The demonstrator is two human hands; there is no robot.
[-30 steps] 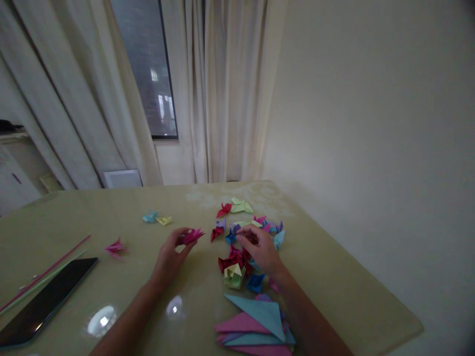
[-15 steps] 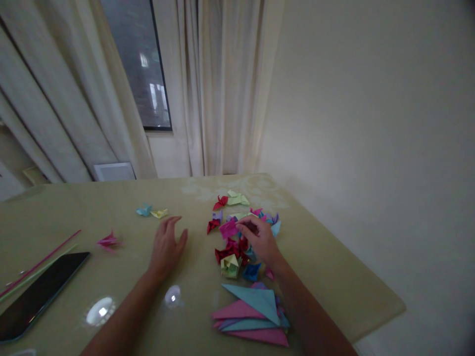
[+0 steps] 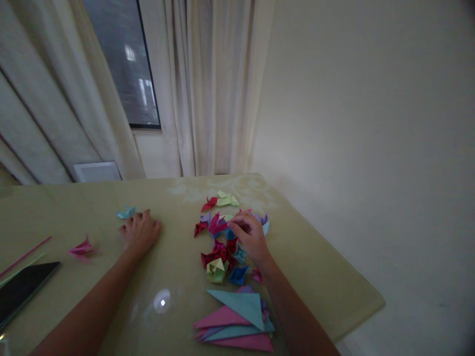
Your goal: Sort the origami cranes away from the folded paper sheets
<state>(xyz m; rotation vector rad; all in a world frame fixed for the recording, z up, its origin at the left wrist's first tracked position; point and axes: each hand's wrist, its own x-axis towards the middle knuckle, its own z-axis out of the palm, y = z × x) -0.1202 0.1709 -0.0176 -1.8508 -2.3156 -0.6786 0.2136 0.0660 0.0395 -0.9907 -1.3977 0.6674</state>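
My right hand (image 3: 250,235) pinches a magenta folded paper crane (image 3: 217,225) by its edge, over a cluster of small folded papers. Around it sit dark red pieces (image 3: 215,254), a pale yellow one (image 3: 216,270), a blue one (image 3: 238,275) and a purple one (image 3: 261,218). Farther left, my left hand (image 3: 140,232) rests palm down on the table, fingers bent and apart. Just beyond its fingers is a light blue folded paper (image 3: 126,212). The hand covers the spot where a small yellow folded paper lay, so that piece is hidden.
Pink and light blue folded paper triangles (image 3: 237,321) lie stacked near the front of the table (image 3: 304,277). At left are a pink folded crane (image 3: 83,248), a dark phone (image 3: 25,291) and two thin sticks (image 3: 25,256). Curtains (image 3: 222,89) and a wall stand behind.
My left hand has moved left and forward, over the yellow paper. The magenta crane has turned in my right hand, now showing its points. The view has swung slightly right.
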